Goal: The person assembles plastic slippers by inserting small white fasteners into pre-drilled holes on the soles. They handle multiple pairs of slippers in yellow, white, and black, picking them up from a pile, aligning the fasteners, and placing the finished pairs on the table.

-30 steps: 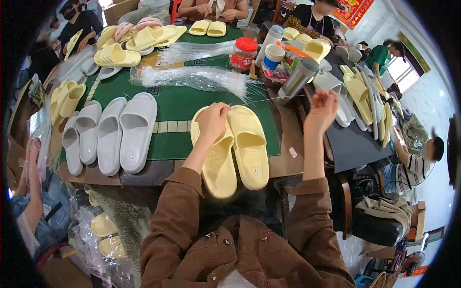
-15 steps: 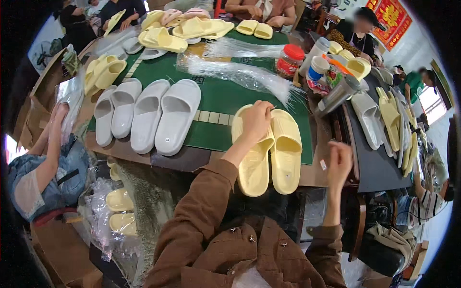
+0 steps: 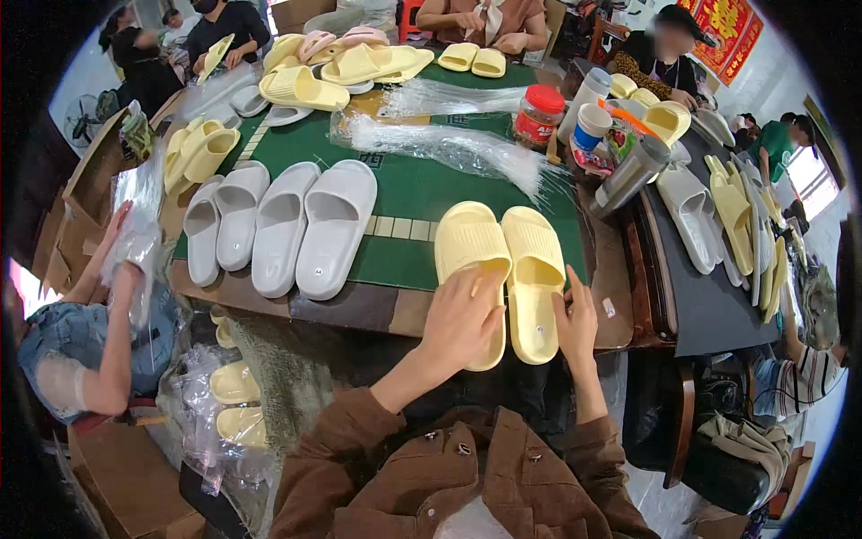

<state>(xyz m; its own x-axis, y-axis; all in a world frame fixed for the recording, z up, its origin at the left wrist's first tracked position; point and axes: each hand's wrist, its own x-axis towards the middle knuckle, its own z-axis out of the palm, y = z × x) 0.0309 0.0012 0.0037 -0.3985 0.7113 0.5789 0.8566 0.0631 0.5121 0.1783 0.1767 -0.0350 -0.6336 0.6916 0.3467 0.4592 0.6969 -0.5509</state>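
A pair of pale yellow slide slippers lies side by side at the table's near edge, toes pointing away. Over the footbed of the left yellow slipper (image 3: 471,235) is my left hand (image 3: 460,316), its fingers stretched toward the strap opening and the thumb apart. My right hand (image 3: 579,321) is at the outer edge of the right yellow slipper (image 3: 536,301), with thumb and fingers spread along its side. A small round sticker shows on that slipper's heel. Further left stand grey slippers (image 3: 333,229) in a row, toes away from me.
Clear plastic ties (image 3: 440,142) lie mid-table. A red-lidded jar (image 3: 539,117), cups and a steel flask (image 3: 633,175) stand right of them. More yellow slippers (image 3: 305,88) are piled behind. A small white tag (image 3: 610,308) lies at right. Another person (image 3: 103,323) handles clear plastic at left.
My left hand has moved off the straps toward me, over the left slipper's footbed. My right hand has come leftward to the right slipper's edge. The slippers stay in about the same place.
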